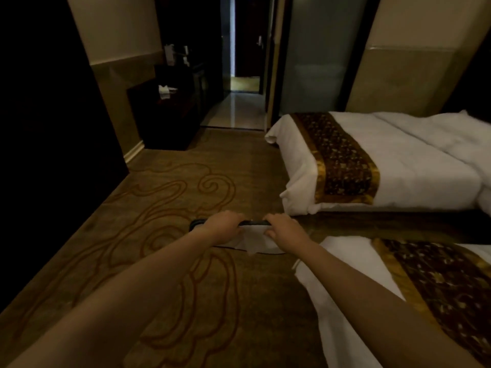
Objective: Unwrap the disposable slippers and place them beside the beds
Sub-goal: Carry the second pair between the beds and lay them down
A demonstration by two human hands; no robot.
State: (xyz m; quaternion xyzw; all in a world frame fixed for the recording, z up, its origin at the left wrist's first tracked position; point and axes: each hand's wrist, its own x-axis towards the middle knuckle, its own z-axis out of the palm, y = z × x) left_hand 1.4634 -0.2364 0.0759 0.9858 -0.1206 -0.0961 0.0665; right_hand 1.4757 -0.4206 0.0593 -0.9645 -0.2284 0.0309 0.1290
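Both my arms reach forward over the carpet. My left hand (221,225) and my right hand (284,231) each grip the top of a flat pack of disposable slippers (255,241). The pack is white with a dark sole edge along its top, and a loose white flap hangs from its lower edge. It is held in the air, near the foot corner of the near bed (353,274). The far bed (411,160) lies further right, with a dark gap of floor between the two.
Both beds have white covers and a brown-and-gold runner (342,160) across the foot. A dark desk (164,115) with a tissue box stands at the left wall. Patterned carpet (164,197) fills the middle. A hallway (236,102) opens straight ahead.
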